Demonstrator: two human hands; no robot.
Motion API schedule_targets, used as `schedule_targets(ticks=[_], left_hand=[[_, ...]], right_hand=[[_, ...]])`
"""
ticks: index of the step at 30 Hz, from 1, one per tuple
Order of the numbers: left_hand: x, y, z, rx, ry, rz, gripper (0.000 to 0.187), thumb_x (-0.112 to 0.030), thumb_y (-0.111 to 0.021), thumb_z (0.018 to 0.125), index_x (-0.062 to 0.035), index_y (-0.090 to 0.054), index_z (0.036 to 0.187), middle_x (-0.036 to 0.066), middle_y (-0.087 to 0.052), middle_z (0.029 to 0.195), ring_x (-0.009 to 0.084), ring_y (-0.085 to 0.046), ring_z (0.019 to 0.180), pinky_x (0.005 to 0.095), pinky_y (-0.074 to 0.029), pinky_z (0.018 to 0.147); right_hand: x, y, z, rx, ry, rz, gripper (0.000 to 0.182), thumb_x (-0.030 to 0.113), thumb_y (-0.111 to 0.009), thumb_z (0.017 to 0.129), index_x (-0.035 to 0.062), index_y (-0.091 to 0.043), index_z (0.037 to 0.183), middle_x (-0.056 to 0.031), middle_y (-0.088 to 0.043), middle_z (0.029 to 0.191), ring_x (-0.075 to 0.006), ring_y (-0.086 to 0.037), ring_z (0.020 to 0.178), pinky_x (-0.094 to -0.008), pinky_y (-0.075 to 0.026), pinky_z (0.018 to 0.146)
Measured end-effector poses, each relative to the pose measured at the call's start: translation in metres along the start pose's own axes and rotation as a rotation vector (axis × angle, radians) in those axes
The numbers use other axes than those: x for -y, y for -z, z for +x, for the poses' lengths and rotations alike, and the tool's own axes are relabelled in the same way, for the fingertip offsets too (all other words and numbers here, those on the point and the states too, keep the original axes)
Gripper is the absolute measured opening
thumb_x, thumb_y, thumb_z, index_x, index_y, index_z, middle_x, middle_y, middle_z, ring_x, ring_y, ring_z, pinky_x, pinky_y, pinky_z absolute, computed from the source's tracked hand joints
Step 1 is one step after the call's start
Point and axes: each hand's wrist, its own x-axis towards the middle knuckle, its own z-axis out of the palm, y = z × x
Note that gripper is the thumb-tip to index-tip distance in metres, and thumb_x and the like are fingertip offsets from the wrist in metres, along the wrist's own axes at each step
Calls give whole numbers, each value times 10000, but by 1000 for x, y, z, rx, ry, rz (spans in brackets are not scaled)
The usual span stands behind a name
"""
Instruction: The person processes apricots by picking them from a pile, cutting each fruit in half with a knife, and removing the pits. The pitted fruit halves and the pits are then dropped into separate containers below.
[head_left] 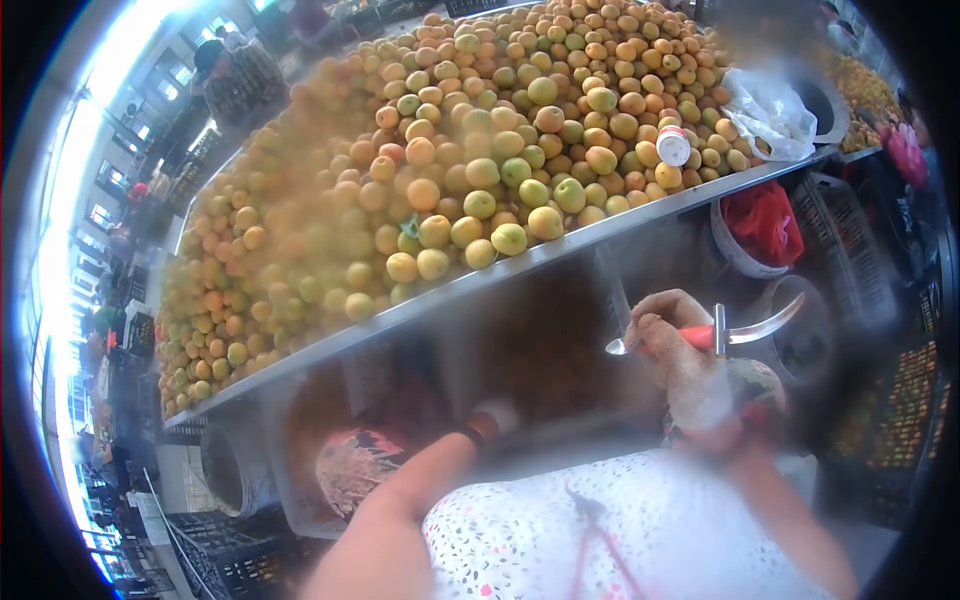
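Observation:
My right hand (680, 345) is closed around the red handle of a curved knife (762, 330). Its silver blade bends up to the right, past a metal crosspiece, and a small pointed metal end sticks out left of my fingers. My left hand (495, 414) reaches down below the table edge, near a dark, brownish container area. It is small and blurred, so its fingers cannot be made out. Ahead of both hands, a large heap of apricots (465, 232), orange, yellow and green, covers the sloping table.
A metal rim (440, 292) edges the table in front of me. On the fruit lie a white cup-like item (673, 147) and a clear plastic bag (770, 115). A bucket with a red bag (762, 222) stands below right, near black crates (840, 235). Another person (238, 80) is at far left.

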Motion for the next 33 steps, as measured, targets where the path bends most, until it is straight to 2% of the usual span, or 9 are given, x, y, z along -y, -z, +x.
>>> schedule_targets(ticks=[8, 10, 11, 13, 18, 21, 23, 25, 33], left_hand=[[54, -67, 59, 172, -109, 45, 534, -437, -479, 955, -68, -605, 1320, 210, -588, 1351, 368, -543, 1261, 414, -422, 1041], [97, -142, 94, -570, -390, 226, 580, -483, -514, 928, -73, -606, 1327, 211, -584, 1356, 365, -547, 1259, 417, -426, 1038], [49, -88, 99, -569, -393, 227, 580, -483, -514, 928, -73, -606, 1327, 211, -584, 1356, 365, -547, 1259, 417, -426, 1038], [15, -22, 46, 203, -73, 63, 639, -536, -564, 885, -64, -620, 1312, 193, -601, 1344, 373, -568, 1224, 426, -431, 1019], [7, 5, 18, -119, -116, -672, 629, -467, -675, 845, -27, -628, 1292, 201, -693, 1136, 273, -632, 1120, 351, -466, 929], [16, 24, 18, -173, -433, -1023, 419, -161, -648, 907, 23, -574, 1276, 120, -641, 1185, 218, -626, 1046, 322, -502, 919], [-33, 86, -57, -159, -565, -884, 429, -148, -620, 920, 23, -548, 1306, 117, -636, 1137, 218, -629, 1055, 308, -504, 925], [-62, 112, -104, -52, -512, -1417, 466, -142, -597, 924, 25, -505, 1350, 115, -612, 1170, 204, -614, 1068, 309, -507, 918], [-106, 114, -208, -400, -774, -1407, 591, -119, -659, 860, 23, -470, 1401, 102, -573, 1264, 203, -580, 1130, 344, -512, 908]], right_hand=[[-7, -2, -4, -9, 13, -125, 129, 88, -616, 894, 35, -622, 1012, -27, -657, 813, -46, -518, 656, -182, -359, 542], [-9, -2, 2, -16, -31, -46, 128, 91, -610, 892, 30, -625, 1004, -29, -656, 801, -53, -531, 657, -188, -365, 545], [-7, -3, 4, -19, -31, -46, 128, 91, -610, 892, 30, -625, 1004, -29, -656, 801, -53, -531, 657, -188, -365, 545], [-1, -4, 5, -10, -81, -43, 123, 115, -614, 913, 20, -624, 990, -33, -653, 785, -62, -544, 670, -193, -369, 552], [-10, -2, 12, 131, 30, -104, 150, 142, -608, 959, 4, -642, 1006, -48, -666, 798, -86, -590, 719, -206, -444, 618], [-31, 5, 8, 278, 237, -109, 180, 148, -585, 983, -7, -658, 1036, -63, -677, 811, -111, -628, 771, -220, -494, 694], [-31, 7, -2, 239, 145, -109, 178, 155, -600, 975, -11, -651, 1013, -48, -677, 814, -104, -622, 739, -226, -490, 649], [-9, 3, -13, 149, -35, -303, 162, 155, -621, 963, -4, -644, 980, -33, -679, 821, -85, -614, 707, -237, -485, 600], [12, -1, -61, 208, 154, -594, 271, 230, -699, 933, -1, -577, 1005, -85, -653, 788, -160, -611, 693, -313, -498, 635]])
